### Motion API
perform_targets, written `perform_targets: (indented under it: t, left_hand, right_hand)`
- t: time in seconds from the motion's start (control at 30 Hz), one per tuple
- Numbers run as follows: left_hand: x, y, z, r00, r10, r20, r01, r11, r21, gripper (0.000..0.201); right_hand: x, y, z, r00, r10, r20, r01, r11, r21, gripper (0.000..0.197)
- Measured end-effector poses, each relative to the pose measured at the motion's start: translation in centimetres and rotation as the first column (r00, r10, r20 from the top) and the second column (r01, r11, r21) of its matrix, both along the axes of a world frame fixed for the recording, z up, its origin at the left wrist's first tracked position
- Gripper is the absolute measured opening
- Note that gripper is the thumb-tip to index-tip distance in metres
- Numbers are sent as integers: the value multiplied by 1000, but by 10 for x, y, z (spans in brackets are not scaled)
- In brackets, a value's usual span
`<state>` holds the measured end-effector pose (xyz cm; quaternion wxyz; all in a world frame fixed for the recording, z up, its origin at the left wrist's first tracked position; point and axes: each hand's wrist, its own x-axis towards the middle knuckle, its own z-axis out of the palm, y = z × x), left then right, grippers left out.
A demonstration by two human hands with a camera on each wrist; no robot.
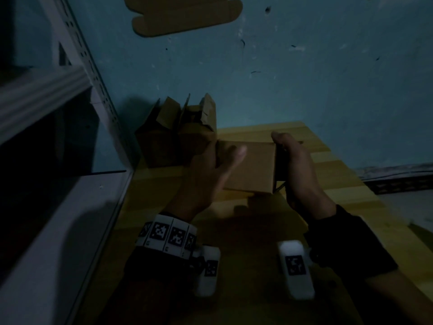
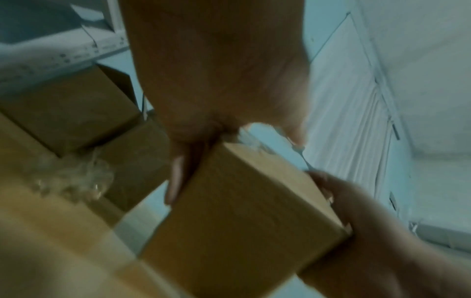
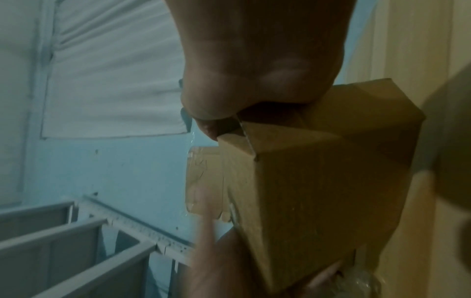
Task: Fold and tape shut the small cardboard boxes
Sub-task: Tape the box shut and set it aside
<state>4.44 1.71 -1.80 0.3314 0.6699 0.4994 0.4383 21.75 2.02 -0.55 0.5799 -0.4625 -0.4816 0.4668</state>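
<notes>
From the head camera, a small cardboard box [image 1: 249, 166] is seen held above a wooden table [image 1: 332, 198] between two hands; the scene is dim and much detail is lost in shadow. The left hand [image 1: 206, 174] is set against the box's left end, its thumb laid across the top face, while its other fingers are hidden behind the cardboard. The right hand [image 1: 297, 170] is pressed to the right end, the thumb stretched along the far edge; a dark thing between palm and box cannot be made out. Two open boxes [image 1: 178, 134] with raised flaps are seen at the back of the table by a metal shelf [image 1: 58, 95], and a flat cardboard blank [image 1: 185, 17] is cut off by the top edge, against the blue wall [image 1: 304, 78]. From the left wrist, the picture is blurred — the box [image 2: 244, 203] is seen gripped at one corner by the left hand [image 2: 219, 84], with the right hand [image 2: 377, 231] clasped on the opposite end and crumpled clear tape [image 2: 74, 181] smeared near the other boxes [image 2: 68, 113]. From the right wrist, the box [image 3: 313, 181] is seen end-on, the right hand [image 3: 257, 66] closed over its upper corner, the left hand [image 3: 216, 252] blurred below; a strip of clear tape [image 3: 201, 177] is visible beside the box — whether it is stuck down cannot be told.
</notes>
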Motion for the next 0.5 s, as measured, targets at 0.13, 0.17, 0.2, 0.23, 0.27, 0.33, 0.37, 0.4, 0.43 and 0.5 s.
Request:
perform_targets:
  t: [0.13,0.17,0.2,0.23,0.27,0.33,0.37,0.4,0.43,0.5]
  left_hand:
    - [6,2,-3,989,101,-111,-91,992,91,78]
    - [6,2,-4,984,101,-146,-85,990,114,77]
    - [6,2,-5,982,93,-167,-72,989,128,75]
    - [6,3,-6,981,87,-173,-64,989,134,69]
    - [6,3,-7,981,86,-174,-62,988,139,61]
    - [8,3,-6,979,100,-179,-73,986,151,44]
    - [8,4,-5,977,111,-180,-82,983,163,39]
    - [8,4,-4,975,113,-189,-79,981,179,37]
    - [7,4,-2,974,104,-203,-65,979,193,37]
    - [4,3,0,978,65,-199,-20,975,221,38]
  right_hand:
    - [-3,0,1,1000,-18,3,18,1000,15,42]
    - [-3,0,1,1000,-21,-7,21,1000,19,43]
    - [-2,1,1,1000,-26,-14,27,999,25,45]
    - [-1,1,1,999,-28,-20,29,999,29,45]
    - [0,2,0,999,-30,-25,31,999,31,44]
    - [2,2,-1,999,-35,-33,36,999,28,42]
    - [3,2,-1,999,-35,-33,36,999,21,42]
    - [3,2,-1,999,-31,-35,31,999,10,43]
    - [4,1,-1,999,-26,-37,26,1000,-1,43]
    - [5,0,0,999,-15,-46,14,1000,-15,41]
